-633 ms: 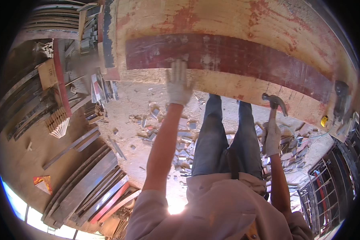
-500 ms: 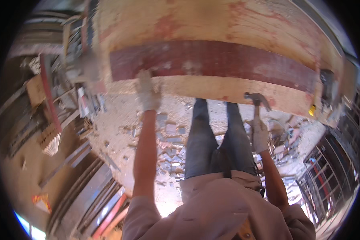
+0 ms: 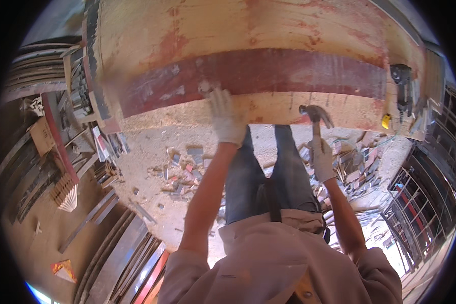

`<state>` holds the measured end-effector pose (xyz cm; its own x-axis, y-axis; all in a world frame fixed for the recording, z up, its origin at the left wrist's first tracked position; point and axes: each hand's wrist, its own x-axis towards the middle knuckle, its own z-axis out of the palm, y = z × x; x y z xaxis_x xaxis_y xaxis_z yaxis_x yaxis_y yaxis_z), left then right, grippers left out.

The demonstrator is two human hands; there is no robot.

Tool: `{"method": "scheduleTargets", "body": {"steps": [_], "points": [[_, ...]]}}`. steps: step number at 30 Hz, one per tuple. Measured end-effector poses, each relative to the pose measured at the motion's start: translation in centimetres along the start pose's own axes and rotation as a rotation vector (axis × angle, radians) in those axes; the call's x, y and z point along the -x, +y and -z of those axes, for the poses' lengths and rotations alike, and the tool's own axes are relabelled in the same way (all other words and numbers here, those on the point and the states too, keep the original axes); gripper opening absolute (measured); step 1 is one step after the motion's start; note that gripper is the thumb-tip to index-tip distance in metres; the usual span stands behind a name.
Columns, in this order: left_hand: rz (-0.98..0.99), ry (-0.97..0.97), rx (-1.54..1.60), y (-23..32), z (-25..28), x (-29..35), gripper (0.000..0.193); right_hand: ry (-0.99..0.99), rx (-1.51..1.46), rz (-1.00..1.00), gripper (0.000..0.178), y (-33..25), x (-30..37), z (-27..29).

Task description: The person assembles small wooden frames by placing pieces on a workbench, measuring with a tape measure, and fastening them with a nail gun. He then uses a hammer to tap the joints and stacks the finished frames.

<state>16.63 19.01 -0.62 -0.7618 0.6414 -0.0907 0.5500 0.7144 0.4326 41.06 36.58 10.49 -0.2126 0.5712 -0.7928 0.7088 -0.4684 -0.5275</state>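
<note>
A long dark red board lies across the near part of a pale, red-stained wooden worktable. My gloved left hand reaches over the table's front edge. Its fingers are stretched out, slightly blurred, at the near edge of the board; whether they press on it I cannot tell. In my gloved right hand is a claw hammer, gripped by its handle. The hammer's metal head is uppermost, in front of the table's near strip and short of the board.
On the table's right end are a black power drill and a yellow tape measure. Wood offcuts litter the floor around my legs. Stacked planks lie at lower left, and a metal frame stands at right.
My left hand has moved rightward along the board's near edge. The hammer in my right hand sits slightly higher and further left. The whole view has turned a little.
</note>
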Motion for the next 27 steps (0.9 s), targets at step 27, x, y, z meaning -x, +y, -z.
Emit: {"method": "scheduleTargets", "body": {"steps": [27], "points": [[0.010, 0.091, -0.170, -9.8, 4.6, -0.4, 0.071, 0.074, 0.394, 0.499, 0.034, -2.7, 0.1, -11.9]]}}
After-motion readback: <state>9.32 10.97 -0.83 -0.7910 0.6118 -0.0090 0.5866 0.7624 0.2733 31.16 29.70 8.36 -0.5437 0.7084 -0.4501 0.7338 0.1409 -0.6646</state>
